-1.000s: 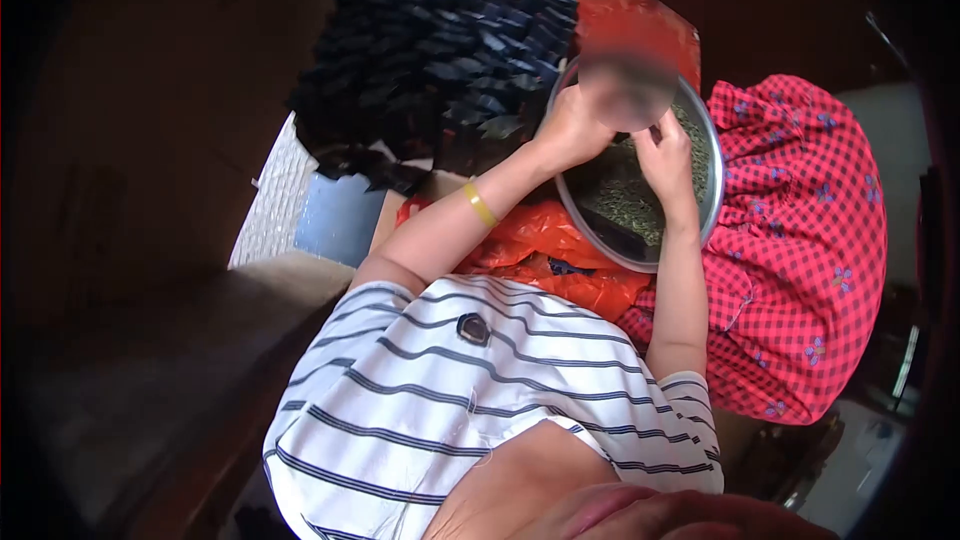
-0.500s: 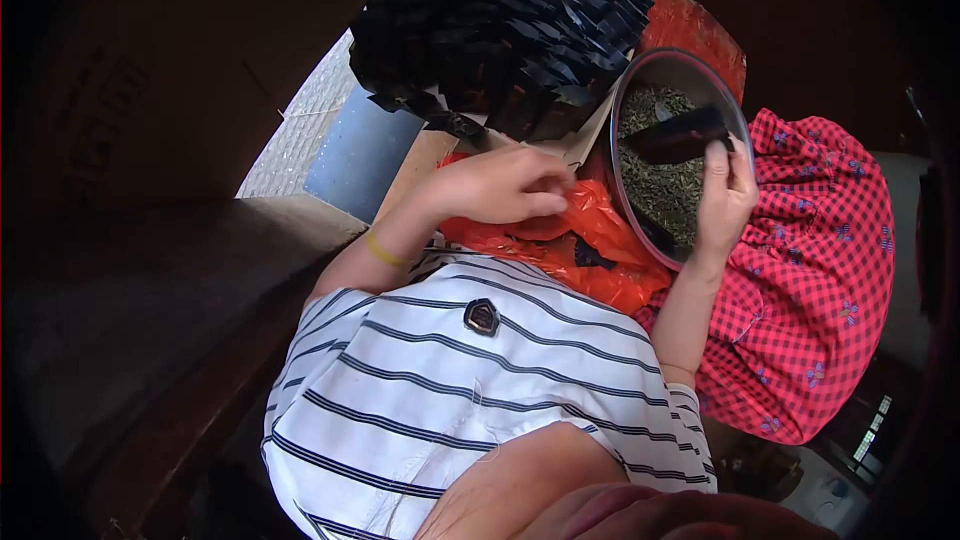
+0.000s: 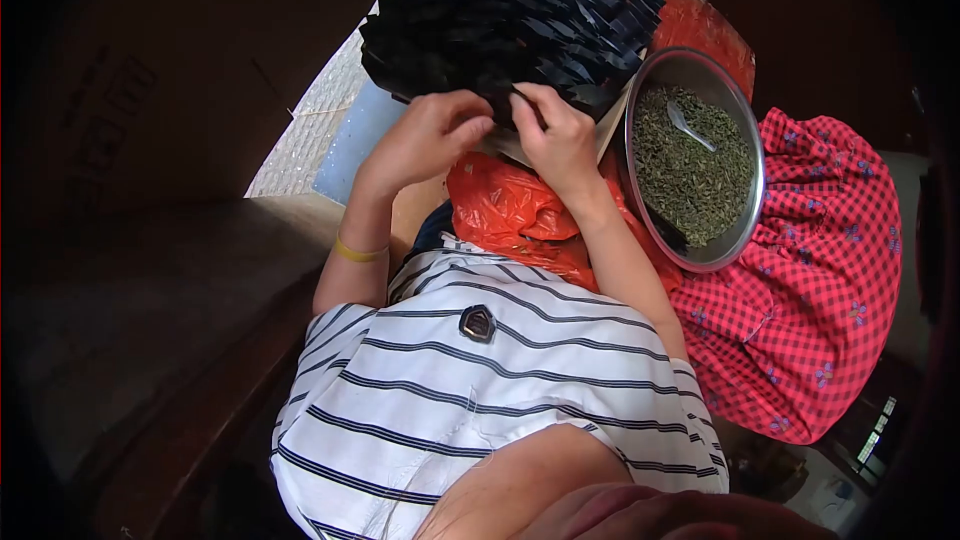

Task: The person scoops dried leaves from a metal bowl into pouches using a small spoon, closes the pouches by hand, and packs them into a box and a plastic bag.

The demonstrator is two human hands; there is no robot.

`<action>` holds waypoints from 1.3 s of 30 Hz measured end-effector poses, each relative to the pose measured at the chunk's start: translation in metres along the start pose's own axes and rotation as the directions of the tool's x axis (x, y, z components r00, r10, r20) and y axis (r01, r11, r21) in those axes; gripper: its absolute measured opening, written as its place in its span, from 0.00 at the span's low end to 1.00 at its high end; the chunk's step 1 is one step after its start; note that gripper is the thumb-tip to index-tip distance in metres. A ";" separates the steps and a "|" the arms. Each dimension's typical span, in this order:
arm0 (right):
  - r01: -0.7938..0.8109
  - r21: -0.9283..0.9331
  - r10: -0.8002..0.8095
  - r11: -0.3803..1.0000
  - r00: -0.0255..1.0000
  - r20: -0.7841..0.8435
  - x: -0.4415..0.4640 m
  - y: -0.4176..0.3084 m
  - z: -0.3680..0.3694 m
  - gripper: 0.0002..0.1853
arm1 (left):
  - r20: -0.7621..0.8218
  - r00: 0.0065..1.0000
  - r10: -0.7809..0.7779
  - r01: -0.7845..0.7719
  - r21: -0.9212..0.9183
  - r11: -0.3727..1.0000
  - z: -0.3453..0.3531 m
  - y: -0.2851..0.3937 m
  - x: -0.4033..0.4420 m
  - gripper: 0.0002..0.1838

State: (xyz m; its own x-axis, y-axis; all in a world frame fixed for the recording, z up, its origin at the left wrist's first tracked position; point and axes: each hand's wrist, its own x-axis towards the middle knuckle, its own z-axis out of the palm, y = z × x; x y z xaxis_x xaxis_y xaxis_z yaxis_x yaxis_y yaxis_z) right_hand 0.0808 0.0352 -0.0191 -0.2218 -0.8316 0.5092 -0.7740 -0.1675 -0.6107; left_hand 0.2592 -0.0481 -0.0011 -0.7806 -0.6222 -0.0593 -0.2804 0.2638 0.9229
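My left hand is closed, its thumb and fingers curled together at the near edge of a heap of flat black packets. Close to its right, my right hand pinches with thumb and forefinger. Between the two hands is a black packet, hard to make out against the dark heap. To the right, a metal bowl holds dried green leaf bits, with a clear spoon lying on them. A dark piece rests at the bowl's near inner side.
Crumpled orange plastic bag lies below my hands, at my lap. Red checked cloth bulges beside the bowl. A red surface shows behind it. On the left stands a dark cardboard wall.
My right hand has moved left from over the bowl to the heap's near edge, with the black packet it held. My left hand has shifted left and closed. The spoon is now uncovered.
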 end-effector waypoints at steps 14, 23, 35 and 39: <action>0.046 0.082 -0.046 0.996 0.999 0.009 -0.099 -0.008 -0.077 0.12 | 0.033 0.991 -0.131 0.135 -0.234 0.963 0.009 -0.002 -0.008 0.11; -0.210 -0.234 0.229 0.949 0.971 0.061 -0.189 0.014 -0.107 0.06 | 0.416 0.894 0.165 -0.140 -0.089 0.986 0.082 0.033 -0.012 0.12; -0.280 -0.361 0.278 0.890 0.959 -0.056 -0.231 0.045 -0.113 0.22 | 0.431 0.850 0.302 -0.475 0.379 0.794 0.150 0.020 -0.022 0.23; -0.431 -0.299 0.496 0.851 0.846 0.195 -0.230 0.049 -0.102 0.38 | 0.388 0.884 0.259 -0.446 0.540 0.714 0.155 0.010 -0.034 0.35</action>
State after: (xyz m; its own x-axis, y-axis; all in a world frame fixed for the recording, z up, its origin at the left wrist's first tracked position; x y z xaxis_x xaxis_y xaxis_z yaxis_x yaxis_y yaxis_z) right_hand 0.0334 0.2722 -0.1047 -0.4563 -0.8898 0.0094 -0.7409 0.3740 -0.5579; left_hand 0.1960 0.0899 -0.0485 -0.9799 -0.1956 0.0387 -0.1534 0.8636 0.4803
